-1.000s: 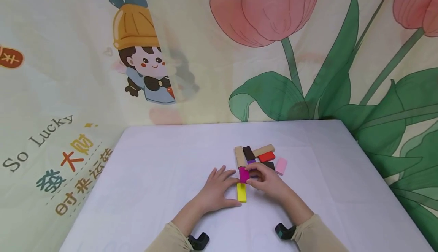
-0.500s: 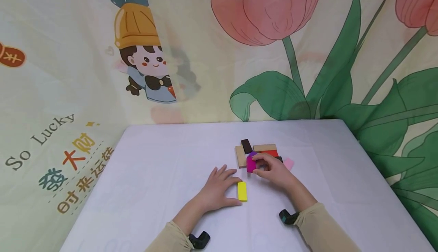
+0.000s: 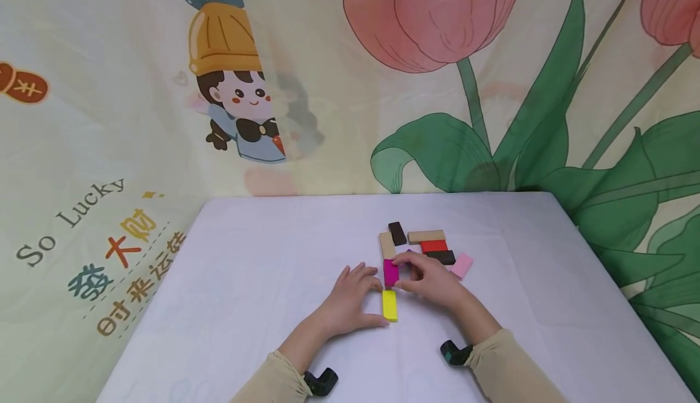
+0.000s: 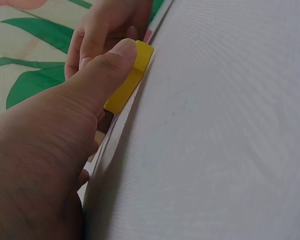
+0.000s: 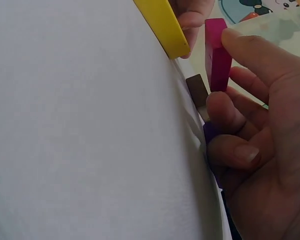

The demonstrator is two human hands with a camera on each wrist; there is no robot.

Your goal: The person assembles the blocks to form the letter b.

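My right hand (image 3: pixel 425 279) pinches a magenta block (image 3: pixel 391 272) between thumb and fingers, holding it on edge just beyond the far end of a yellow block (image 3: pixel 389 305). In the right wrist view the magenta block (image 5: pixel 217 53) stands upright in my fingertips (image 5: pixel 242 47), with the yellow block (image 5: pixel 162 26) beside it. My left hand (image 3: pixel 350 298) lies flat on the white table (image 3: pixel 246 281). Its thumb (image 4: pixel 97 82) presses against the side of the yellow block (image 4: pixel 133 74).
Just beyond my hands lies a cluster of loose blocks: two tan blocks (image 3: pixel 387 245) (image 3: pixel 426 236), a dark brown one (image 3: pixel 397 233), a red one (image 3: pixel 434 246), a black one (image 3: pixel 440 257), a pink one (image 3: pixel 462 265), and a partly hidden purple one (image 5: pixel 210 133). A printed cloth backdrop (image 3: pixel 437 87) hangs behind.
My right hand carried the magenta block up toward the cluster, then brought it back down to the far end of the yellow block. My left hand stayed by the yellow block.
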